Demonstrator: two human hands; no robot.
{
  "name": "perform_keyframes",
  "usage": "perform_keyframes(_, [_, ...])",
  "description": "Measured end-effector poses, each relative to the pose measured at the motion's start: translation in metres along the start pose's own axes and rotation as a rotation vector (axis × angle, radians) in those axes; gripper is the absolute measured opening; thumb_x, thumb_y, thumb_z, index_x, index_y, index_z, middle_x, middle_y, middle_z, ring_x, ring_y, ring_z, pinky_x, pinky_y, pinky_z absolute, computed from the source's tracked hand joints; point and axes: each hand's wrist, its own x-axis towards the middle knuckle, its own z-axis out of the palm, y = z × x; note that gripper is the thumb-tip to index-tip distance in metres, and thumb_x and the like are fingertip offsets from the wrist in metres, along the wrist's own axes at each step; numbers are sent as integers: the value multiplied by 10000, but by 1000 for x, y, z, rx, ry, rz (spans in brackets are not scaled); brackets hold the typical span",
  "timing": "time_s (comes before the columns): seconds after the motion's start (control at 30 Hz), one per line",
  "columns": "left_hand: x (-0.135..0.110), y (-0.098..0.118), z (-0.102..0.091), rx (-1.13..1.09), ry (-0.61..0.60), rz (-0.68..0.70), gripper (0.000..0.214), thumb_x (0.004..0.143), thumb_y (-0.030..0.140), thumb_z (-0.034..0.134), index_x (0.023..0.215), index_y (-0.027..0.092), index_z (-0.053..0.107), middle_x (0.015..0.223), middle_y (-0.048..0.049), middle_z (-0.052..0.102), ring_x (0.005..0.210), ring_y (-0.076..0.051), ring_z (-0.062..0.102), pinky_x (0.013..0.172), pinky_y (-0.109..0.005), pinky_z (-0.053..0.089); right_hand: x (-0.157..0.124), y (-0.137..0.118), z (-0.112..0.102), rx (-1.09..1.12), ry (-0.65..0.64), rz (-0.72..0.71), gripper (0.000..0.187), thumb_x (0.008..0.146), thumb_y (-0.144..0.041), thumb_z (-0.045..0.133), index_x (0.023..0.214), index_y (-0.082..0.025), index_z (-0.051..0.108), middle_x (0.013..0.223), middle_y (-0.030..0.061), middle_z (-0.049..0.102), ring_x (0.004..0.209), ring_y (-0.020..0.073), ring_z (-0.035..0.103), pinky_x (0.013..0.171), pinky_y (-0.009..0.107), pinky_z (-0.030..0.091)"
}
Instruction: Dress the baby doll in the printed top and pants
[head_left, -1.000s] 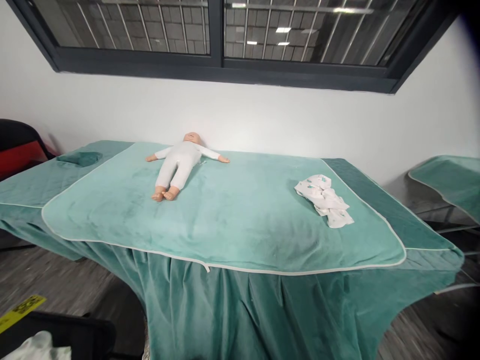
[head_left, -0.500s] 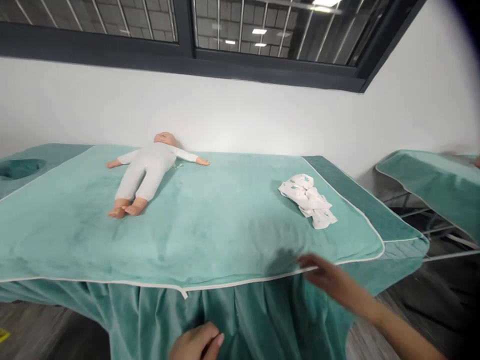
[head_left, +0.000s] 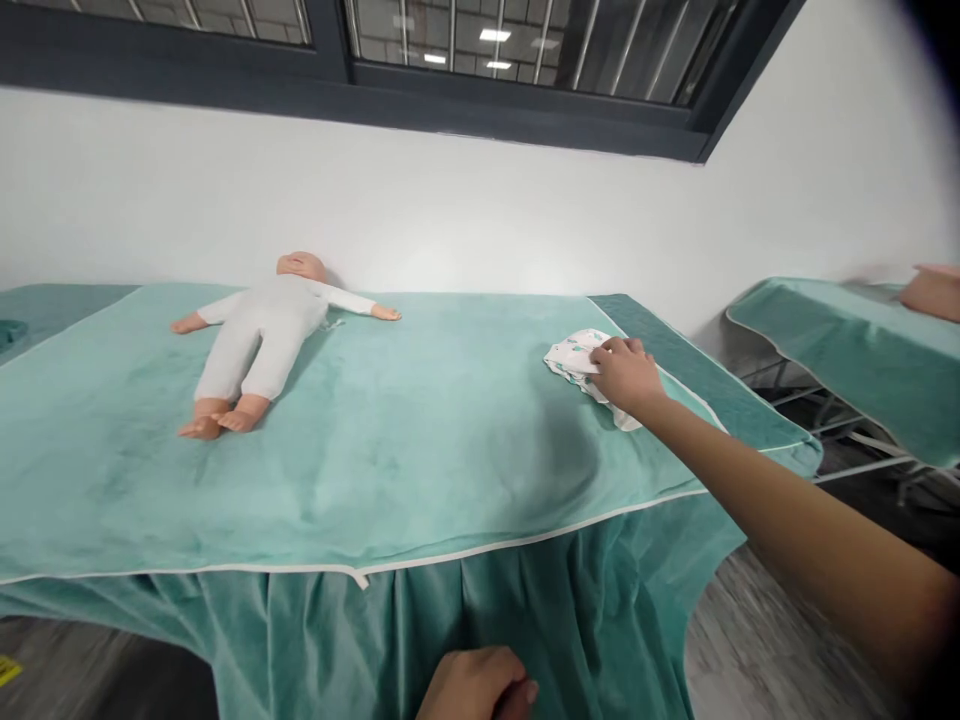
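A baby doll in a white one-piece lies on its back at the far left of a teal-covered bed. A small white printed garment lies crumpled at the far right of the bed. My right hand is stretched out over it, fingers curled down onto the cloth. My left hand is low at the picture's bottom edge, in front of the bed's skirt, fingers curled in with nothing visible in them.
The bed stands against a white wall under a dark-framed window. A second teal-covered bed stands to the right, with something skin-coloured lying on it. Grey wood floor shows between the beds.
My right hand has risen from the bed's front edge and reached across to the white garment. The view has shifted a little to the right, closer to the bed.
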Motion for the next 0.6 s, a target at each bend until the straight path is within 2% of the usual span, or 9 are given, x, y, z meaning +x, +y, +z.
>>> perform_keyframes(0.07, [-4,6,-18,-43,56,-38,248,926,301,465,752,186,601,745,-15,678,678,-123,600,606,-237,345,13,-2,-12,175,-20,112,176,822,-284,544,961,-199,611,1008,112,633,927,271,544,763,372,418])
perform_keyframes(0.1, [-5,9,-28,-66,95,-63,269,935,314,455,740,186,588,723,-8,653,674,-121,580,612,-238,346,20,-3,-20,285,14,173,140,811,-276,540,922,-207,590,906,77,626,838,237,543,730,347,410])
perform_keyframes(0.17, [-4,15,-47,-107,177,-115,309,955,343,434,725,187,567,693,5,605,667,-122,543,623,-246,349,33,-6,-38,505,167,262,62,784,-263,537,829,-221,534,768,18,567,731,195,508,686,318,396])
perform_keyframes(0.27, [16,25,-66,-167,289,-138,291,957,362,440,770,190,582,697,5,586,681,-138,530,645,-267,368,52,-20,-66,790,404,280,83,745,-241,540,754,-230,458,718,-15,488,691,168,474,659,302,394])
perform_keyframes(0.33, [41,36,-69,-244,383,-107,219,940,360,483,934,192,623,823,-23,645,785,-162,578,720,-290,416,62,-37,-84,955,471,233,107,737,-219,530,761,-237,427,720,-15,477,703,171,494,656,305,409])
perform_keyframes(0.37, [56,42,-70,-313,413,-72,244,917,350,531,1088,194,609,973,-54,671,885,-177,604,778,-305,442,65,-48,-92,1027,476,192,120,740,-212,524,772,-242,413,724,-11,485,720,179,516,658,310,420])
perform_keyframes(0.4, [71,50,-70,-385,417,-17,357,899,356,568,1224,208,560,1136,-83,650,965,-187,612,812,-316,461,66,-60,-100,1086,467,137,131,746,-210,521,783,-246,401,733,-5,498,744,188,540,663,315,431])
perform_keyframes(0.47, [98,65,-74,-524,478,99,553,878,398,610,1382,246,440,1403,-126,508,1157,-215,568,885,-340,478,62,-83,-115,1131,442,20,133,758,-214,528,788,-247,403,759,8,526,802,204,568,682,327,452])
perform_keyframes(0.6, [129,85,-99,-747,692,96,859,792,454,719,1486,260,250,1547,-159,335,1319,-271,475,982,-397,461,24,-129,-147,1111,339,-201,98,766,-208,560,791,-234,468,836,19,586,877,201,572,743,342,479])
